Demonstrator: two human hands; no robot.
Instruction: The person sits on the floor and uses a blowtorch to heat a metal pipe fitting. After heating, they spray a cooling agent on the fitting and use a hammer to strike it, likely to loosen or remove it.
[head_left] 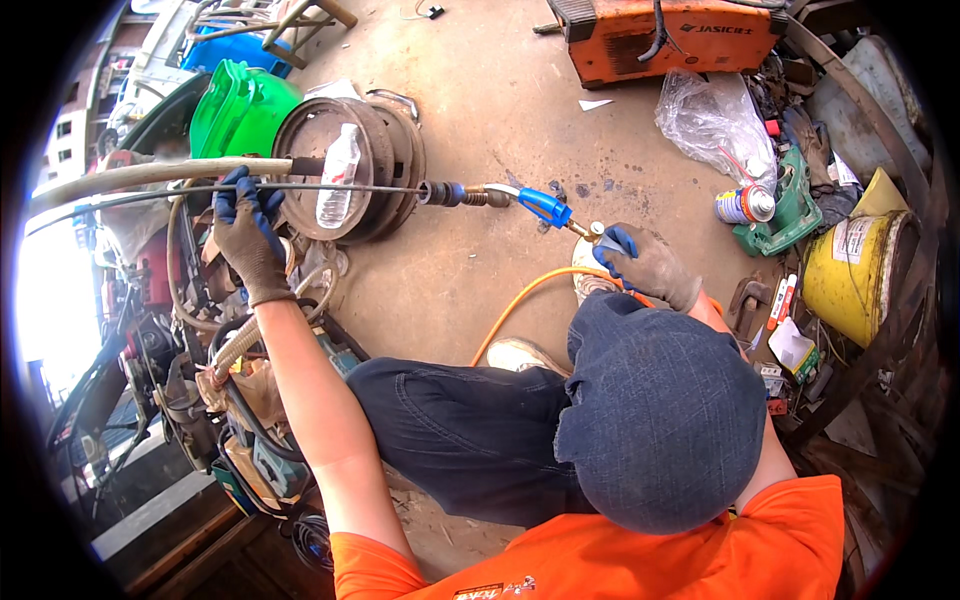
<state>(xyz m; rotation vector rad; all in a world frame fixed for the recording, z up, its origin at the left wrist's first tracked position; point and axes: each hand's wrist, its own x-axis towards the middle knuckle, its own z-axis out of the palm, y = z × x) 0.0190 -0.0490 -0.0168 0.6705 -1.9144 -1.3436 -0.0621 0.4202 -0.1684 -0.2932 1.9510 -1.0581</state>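
My left hand (246,235), in a brown and blue work glove, has its fingers closed around a long thin metal rod (370,187). A dark cylindrical piece (440,193) sits at the rod's right end. In my right hand (650,262), gloved the same way, is a gas torch (545,207) with a blue body and brass fittings. The torch's metal head lies close to the dark cylinder; I cannot tell whether they touch. An orange hose (530,287) curves away below the right hand. Beneath the rod, a clear plastic bottle (338,190) lies on a rusty wheel rim (400,150).
A wooden pole (150,180) runs beside the rod. Beyond stand a green bin (240,105) and an orange machine (670,45). To the right are a plastic bag (715,120), a spray can (745,205) and a yellow bucket (855,270). Hoses and tools clutter the left.
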